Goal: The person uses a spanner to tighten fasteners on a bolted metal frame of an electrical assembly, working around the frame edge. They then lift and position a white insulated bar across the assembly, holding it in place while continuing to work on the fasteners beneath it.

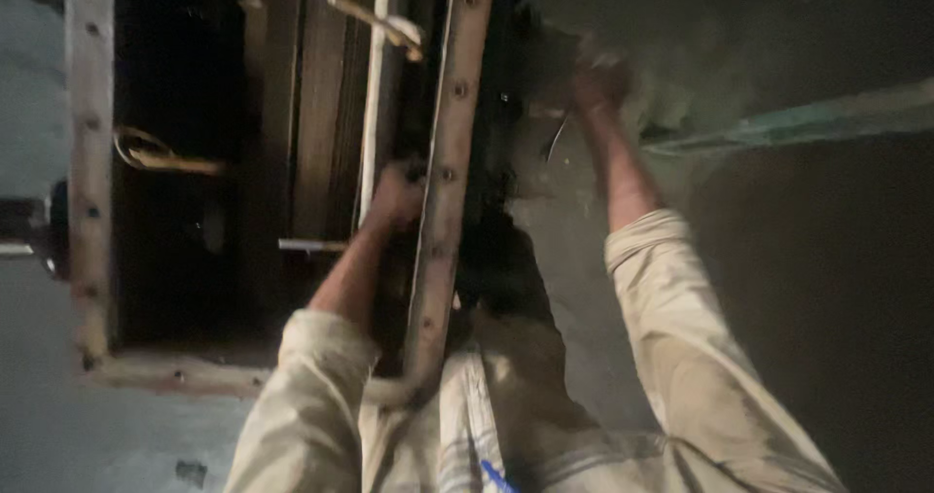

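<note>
Single head view, your own: looks steeply down, close over wooden frame (443, 211) at 11 o'clock, floor (827, 289) at 3 o'clock.

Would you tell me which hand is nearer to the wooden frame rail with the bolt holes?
Left. The left hand sits right against the wooden rail; the right hand is off to its right, on the grey surface.
</note>
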Tool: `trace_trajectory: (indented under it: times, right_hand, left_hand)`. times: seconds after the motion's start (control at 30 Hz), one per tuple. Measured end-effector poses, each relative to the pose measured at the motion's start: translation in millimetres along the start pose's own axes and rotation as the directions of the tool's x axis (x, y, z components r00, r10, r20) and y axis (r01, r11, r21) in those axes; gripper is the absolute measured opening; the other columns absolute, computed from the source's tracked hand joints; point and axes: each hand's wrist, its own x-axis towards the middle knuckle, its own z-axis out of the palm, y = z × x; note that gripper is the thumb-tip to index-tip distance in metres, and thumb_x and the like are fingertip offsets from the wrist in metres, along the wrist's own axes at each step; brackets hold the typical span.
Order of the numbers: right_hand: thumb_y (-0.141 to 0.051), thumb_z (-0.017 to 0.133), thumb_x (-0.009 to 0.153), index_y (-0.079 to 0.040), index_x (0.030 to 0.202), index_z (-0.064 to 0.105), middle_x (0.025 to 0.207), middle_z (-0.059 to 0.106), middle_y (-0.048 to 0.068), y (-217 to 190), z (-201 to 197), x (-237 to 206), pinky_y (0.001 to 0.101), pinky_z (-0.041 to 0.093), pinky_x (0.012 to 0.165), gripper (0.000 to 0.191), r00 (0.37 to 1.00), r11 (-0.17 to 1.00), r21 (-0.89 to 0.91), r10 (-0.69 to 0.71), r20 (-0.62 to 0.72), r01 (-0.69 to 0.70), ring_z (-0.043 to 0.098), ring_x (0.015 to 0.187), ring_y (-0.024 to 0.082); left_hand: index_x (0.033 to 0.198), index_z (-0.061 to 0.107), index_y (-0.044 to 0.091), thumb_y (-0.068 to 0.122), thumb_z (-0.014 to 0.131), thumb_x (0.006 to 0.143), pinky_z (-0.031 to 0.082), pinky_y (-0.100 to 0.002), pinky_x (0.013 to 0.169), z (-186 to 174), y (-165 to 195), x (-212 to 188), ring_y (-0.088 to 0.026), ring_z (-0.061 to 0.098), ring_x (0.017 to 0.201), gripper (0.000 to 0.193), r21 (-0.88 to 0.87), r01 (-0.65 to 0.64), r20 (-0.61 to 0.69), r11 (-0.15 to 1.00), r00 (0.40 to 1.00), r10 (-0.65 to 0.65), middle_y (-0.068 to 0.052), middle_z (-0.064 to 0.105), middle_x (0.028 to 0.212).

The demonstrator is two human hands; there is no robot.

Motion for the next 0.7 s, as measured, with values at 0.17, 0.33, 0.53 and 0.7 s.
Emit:
trace_trajectory:
  times: [0.17, 0.33, 0.53, 0.7]
  right_hand:
    - [-0.061, 0.049, 0.100, -0.002, 0.114, 0.067, 0.106, 0.069, 0.013, 57.2, -48.5, -95.8, 0.0463, 0.049, 0.081, 0.064, 0.960, 0.695, 0.698, 0.276, -0.040, -0.171, 0.064, 0.095, 0.026]
    - [-0.044, 0.051, 0.109, -0.005, 0.102, 0.066, 0.084, 0.064, 0.008, 74.6, -26.7, -259.4, 0.0382, 0.048, 0.063, 0.042, 0.980, 0.895, 0.447, 0.103, -0.168, -0.018, 0.060, 0.071, 0.022]
    - [-0.021, 0.056, 0.110, 0.001, 0.120, 0.064, 0.100, 0.076, 0.011, 48.5, 31.6, -316.9, 0.0377, 0.059, 0.081, 0.026, 0.938, 0.713, 0.662, 0.015, -0.346, 0.233, 0.074, 0.092, 0.022]
    - [-0.021, 0.046, 0.115, 0.001, 0.123, 0.062, 0.113, 0.072, 0.018, 29.1, 22.1, -331.5, 0.0418, 0.057, 0.095, 0.029, 0.922, 0.810, 0.500, -0.121, -0.367, 0.305, 0.072, 0.107, 0.029]
  left_hand:
    - [0.118, 0.072, -0.002, 0.033, 0.074, 0.089, 0.058, -0.037, 0.076, 5.7, -6.7, -2.9, -0.017, 0.070, 0.087, 0.045, -0.167, 0.188, 0.072, 0.968, 0.981, -0.178, -0.014, 0.077, 0.098]
    - [0.116, 0.071, -0.003, 0.030, 0.073, 0.088, 0.059, -0.036, 0.073, 8.5, -12.2, -2.5, -0.017, 0.071, 0.084, 0.043, -0.231, 0.183, 0.067, 0.956, 0.983, -0.172, -0.013, 0.077, 0.097]
    - [0.111, 0.075, -0.002, 0.031, 0.072, 0.092, 0.057, -0.035, 0.078, 6.8, -10.6, -4.7, -0.016, 0.071, 0.087, 0.039, -0.134, 0.108, 0.064, 0.985, 0.993, -0.100, -0.014, 0.079, 0.098]
    - [0.113, 0.070, -0.001, 0.031, 0.076, 0.089, 0.056, -0.037, 0.079, 7.1, -13.3, -4.9, -0.018, 0.070, 0.091, 0.041, -0.063, 0.163, 0.026, 0.985, 0.987, -0.161, -0.016, 0.076, 0.103]
